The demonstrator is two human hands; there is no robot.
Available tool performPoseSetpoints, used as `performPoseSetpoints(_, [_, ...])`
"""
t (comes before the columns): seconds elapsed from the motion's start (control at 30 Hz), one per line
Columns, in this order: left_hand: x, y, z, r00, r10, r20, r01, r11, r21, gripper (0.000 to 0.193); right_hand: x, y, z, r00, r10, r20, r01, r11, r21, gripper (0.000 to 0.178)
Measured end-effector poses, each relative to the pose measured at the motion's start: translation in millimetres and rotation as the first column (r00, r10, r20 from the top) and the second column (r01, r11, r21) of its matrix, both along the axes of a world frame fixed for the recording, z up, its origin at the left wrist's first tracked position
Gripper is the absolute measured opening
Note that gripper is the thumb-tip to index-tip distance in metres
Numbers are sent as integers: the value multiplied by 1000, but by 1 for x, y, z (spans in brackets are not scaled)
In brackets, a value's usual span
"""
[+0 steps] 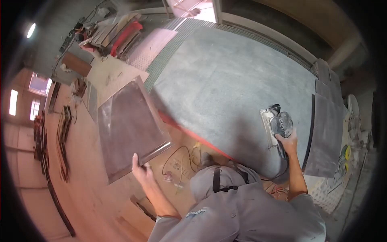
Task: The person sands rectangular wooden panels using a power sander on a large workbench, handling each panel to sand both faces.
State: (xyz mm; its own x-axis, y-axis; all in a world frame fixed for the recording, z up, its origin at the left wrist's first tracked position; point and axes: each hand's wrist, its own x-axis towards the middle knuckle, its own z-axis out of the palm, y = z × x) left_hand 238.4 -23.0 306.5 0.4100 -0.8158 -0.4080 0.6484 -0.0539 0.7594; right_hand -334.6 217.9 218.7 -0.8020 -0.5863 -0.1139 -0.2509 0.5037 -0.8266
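My left hand (143, 171) grips the near edge of a flat brown panel (128, 123), with the thumb lying on its face. The panel is held tilted, off the left side of a large grey worktable (209, 72). On the right part of that table, my right hand (288, 142) is closed around a dark power sander (281, 122) with a pale flat base plate. The sander is tipped so that its plate faces left; whether it touches the tabletop I cannot tell. A dark cord runs from it down toward my body.
Brown panels (325, 135) lie along the table's right side. Cords (188, 159) are on the floor near my feet. Stacked boards and a red piece (125, 39) stand at the far left, where another person (82, 36) is. Long dark strips (62, 141) lie on the left.
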Motion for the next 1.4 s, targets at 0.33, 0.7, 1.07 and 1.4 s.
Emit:
performPoseSetpoints(0.33, [-304, 65, -192, 603, -339, -722, 640, 746, 184, 41, -9, 7, -4, 866, 97, 491, -158, 984, 83, 15])
performPoseSetpoints(0.7, [-244, -38, -200, 216, -662, 717, 568, 683, 460, 72, 55, 149, -3, 872, -319, 371, 270, 946, 179, 7])
performPoseSetpoints(1.07, [-223, -64, -219, 287, -943, 168, 862, 331, 385, 19, 102, 78, 45, 967, -14, 253, -24, 989, 146, 30])
performPoseSetpoints(1.4, [-248, -316, -200, -272, -248, 930, 693, 620, 368, 53, 158, -210, 29, 889, 445, -105, -427, 890, 159, 82])
